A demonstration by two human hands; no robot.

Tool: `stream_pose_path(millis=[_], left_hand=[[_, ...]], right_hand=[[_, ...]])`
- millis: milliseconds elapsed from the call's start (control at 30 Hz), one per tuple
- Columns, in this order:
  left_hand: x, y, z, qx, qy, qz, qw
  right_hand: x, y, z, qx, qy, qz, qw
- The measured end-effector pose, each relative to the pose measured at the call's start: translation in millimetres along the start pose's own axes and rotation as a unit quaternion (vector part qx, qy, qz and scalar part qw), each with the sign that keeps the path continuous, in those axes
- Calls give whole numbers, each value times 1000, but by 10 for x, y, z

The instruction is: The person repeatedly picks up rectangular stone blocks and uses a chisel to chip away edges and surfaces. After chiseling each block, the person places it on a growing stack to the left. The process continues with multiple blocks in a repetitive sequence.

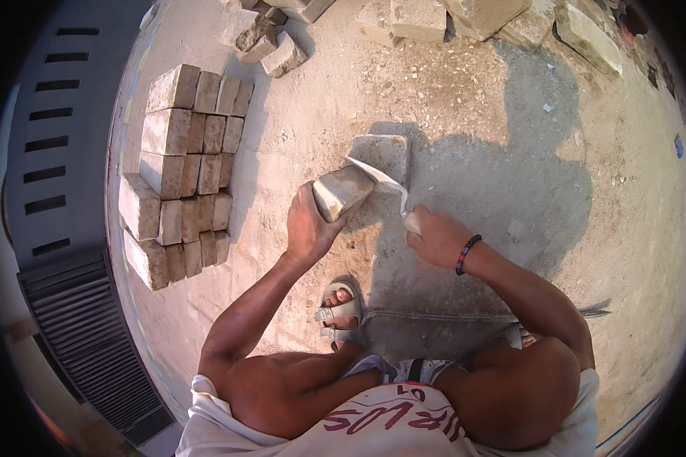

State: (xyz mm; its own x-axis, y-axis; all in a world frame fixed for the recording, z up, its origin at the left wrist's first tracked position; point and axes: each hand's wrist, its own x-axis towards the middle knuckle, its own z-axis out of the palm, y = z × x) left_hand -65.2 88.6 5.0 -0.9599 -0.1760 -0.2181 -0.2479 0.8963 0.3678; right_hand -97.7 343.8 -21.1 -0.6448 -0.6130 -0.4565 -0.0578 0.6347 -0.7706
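My left hand (pixel 312 228) grips a pale, dusty brick (pixel 341 190), which it holds tilted over the ground. In my right hand (pixel 438 236) is a trowel, held by its handle; its flat metal blade (pixel 381 177) reaches across to the brick's upper right edge and looks to be touching it. Just beyond the brick and blade, a flat grey block (pixel 385 148) lies on the dusty ground, partly hidden by them.
Stacked bricks (pixel 168 129) stand at my left. Loose bricks and rubble blocks (pixel 415 19) lie along the far edge. A dark slotted metal structure (pixel 53 167) runs along the left side. My sandalled foot (pixel 339 312) is below my hands.
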Motion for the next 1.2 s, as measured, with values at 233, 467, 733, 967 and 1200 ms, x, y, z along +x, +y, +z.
stream_pose_path(millis=[233,467,733,967,1200], left_hand=[[-1,124,-647,-245,-6,40,969],[26,685,-1013,-348,97,122,924],[129,469,-509,-268,96,122,951],[48,426,-415,-263,126,107,950],[-64,234,-365,-254,128,72,956]], right_hand=[[-164,194,-339,100,97,1,990],[-531,-183,-876,243,178,-56,952],[-931,-549,-904,208,199,-182,940],[-363,653,-424,62,118,38,990],[-594,-197,-321,29,143,-133,980]])
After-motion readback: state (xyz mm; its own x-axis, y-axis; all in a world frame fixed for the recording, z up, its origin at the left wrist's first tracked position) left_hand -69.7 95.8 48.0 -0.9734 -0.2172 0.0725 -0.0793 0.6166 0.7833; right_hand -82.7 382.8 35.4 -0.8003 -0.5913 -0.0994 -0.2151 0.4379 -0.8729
